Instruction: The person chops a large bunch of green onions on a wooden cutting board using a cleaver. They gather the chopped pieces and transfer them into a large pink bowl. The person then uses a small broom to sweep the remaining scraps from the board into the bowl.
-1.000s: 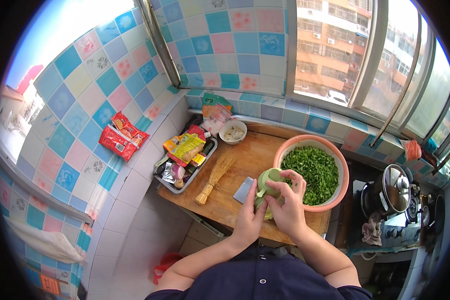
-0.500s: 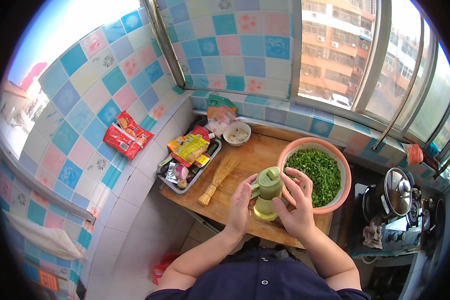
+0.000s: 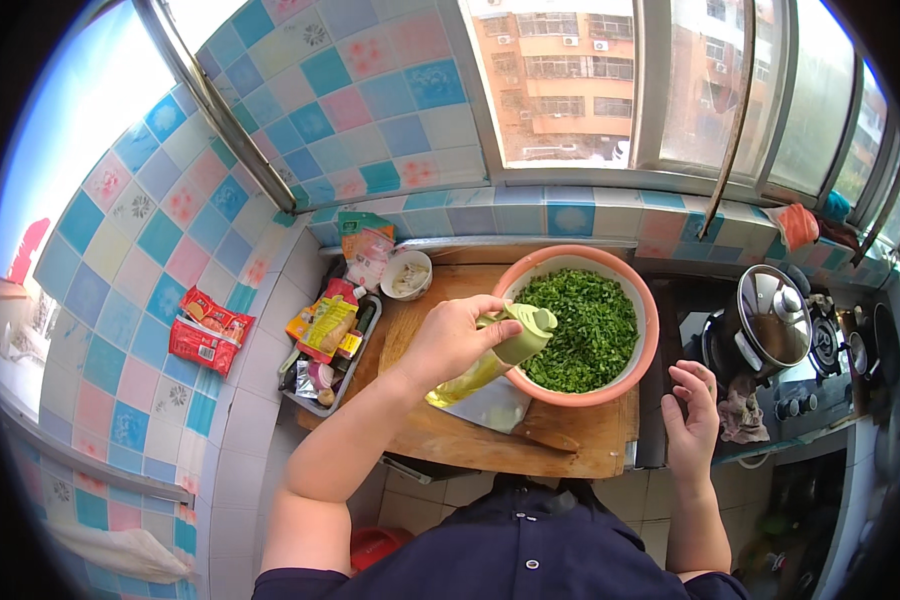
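My left hand [image 3: 443,347] is closed round the handle of a green-topped oil bottle [image 3: 520,338] with yellow liquid in its clear body. The bottle is tilted, its spout over the left side of a large orange-rimmed bowl [image 3: 647,350]. Chopped green leaves [image 3: 582,335] fill much of this bowl. Whether any oil is flowing out, I cannot tell. Off to the right of the bowl, my right hand [image 3: 692,428] is held up with nothing in it, fingers apart and slightly bent. Beneath the bottle, a cleaver [image 3: 502,408] lies on the wooden board [image 3: 450,445].
A white bowl [image 3: 406,275] with pale pieces stands at the board's back left. Beside it sits a tray [image 3: 355,362] of packets and vegetables. To the right are a gas stove [image 3: 800,385] and a lidded pot [image 3: 773,320]. A red packet [image 3: 210,330] rests by the tiled wall.
Held upright between both hands before, the oil bottle is now tilted over the bowl in my left hand alone. My right hand has moved right, away from it. The view has shifted right.
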The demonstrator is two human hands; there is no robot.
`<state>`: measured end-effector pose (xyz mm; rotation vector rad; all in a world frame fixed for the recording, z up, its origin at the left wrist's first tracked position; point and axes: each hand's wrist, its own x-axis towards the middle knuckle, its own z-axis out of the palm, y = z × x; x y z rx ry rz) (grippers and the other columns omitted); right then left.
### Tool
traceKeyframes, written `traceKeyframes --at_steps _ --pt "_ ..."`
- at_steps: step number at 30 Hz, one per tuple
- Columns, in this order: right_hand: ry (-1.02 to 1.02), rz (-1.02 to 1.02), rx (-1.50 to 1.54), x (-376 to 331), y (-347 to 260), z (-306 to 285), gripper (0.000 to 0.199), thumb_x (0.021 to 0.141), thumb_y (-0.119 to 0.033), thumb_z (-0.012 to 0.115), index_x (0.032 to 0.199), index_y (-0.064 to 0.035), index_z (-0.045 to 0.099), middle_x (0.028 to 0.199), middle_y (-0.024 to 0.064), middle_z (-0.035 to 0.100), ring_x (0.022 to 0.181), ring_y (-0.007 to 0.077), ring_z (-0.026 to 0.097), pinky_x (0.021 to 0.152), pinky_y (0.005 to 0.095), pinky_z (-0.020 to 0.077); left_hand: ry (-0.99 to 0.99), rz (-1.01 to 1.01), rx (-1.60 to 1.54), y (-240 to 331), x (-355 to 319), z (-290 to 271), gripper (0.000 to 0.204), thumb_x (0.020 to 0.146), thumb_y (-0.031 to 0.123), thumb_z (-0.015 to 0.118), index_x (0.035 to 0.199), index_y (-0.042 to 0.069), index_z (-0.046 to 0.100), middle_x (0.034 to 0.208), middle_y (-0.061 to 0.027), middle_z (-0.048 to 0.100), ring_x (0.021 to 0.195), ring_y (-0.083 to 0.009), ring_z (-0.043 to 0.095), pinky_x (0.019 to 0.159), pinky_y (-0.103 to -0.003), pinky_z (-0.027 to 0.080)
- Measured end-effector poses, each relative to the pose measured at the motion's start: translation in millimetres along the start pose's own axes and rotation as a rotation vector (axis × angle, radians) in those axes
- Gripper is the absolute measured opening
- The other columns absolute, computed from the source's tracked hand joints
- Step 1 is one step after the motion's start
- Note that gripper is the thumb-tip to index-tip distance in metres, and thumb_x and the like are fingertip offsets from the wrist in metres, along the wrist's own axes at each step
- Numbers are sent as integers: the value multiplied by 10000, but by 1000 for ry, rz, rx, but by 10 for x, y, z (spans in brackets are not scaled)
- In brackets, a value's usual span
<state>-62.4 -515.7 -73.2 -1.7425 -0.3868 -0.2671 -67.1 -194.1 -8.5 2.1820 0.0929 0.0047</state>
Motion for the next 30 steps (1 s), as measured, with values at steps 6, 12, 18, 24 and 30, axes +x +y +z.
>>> traceKeyframes --at_steps 6,12,18,24,30 --pt "74 66 -23 -154 225 -362 329 803 49 607 1124 -21 619 1204 72 515 1106 179 490 905 275 396 -169 68 506 346 468 362 430 805 406 709 1098 92 685 982 -167 691 914 -328 664 811 -390 506" --pt "101 132 -47 -254 385 -561 333 808 37 604 1133 -33 612 1205 75 522 1112 185 496 893 282 409 -187 82 643 319 928 632 407 822 437 669 1076 120 692 976 -152 692 943 -308 654 833 -410 503" --pt "111 175 -43 -287 475 -648 351 811 31 596 1156 -34 599 1211 72 517 1114 182 498 895 280 409 -74 117 794 236 1249 533 404 805 426 684 1071 122 698 970 -145 695 945 -310 656 846 -411 506" --pt "97 180 -13 -232 499 -619 341 812 24 602 1148 -33 603 1214 68 514 1116 174 497 897 272 402 -84 -9 841 311 1081 170 370 798 412 688 998 102 721 950 -155 695 919 -307 661 821 -416 504" --pt "5 212 44 -192 554 -480 337 820 14 601 1153 -40 605 1224 67 509 1140 182 486 908 278 397 -360 -79 913 320 822 206 492 811 500 660 1114 113 690 1038 -176 678 1007 -325 635 890 -393 481"
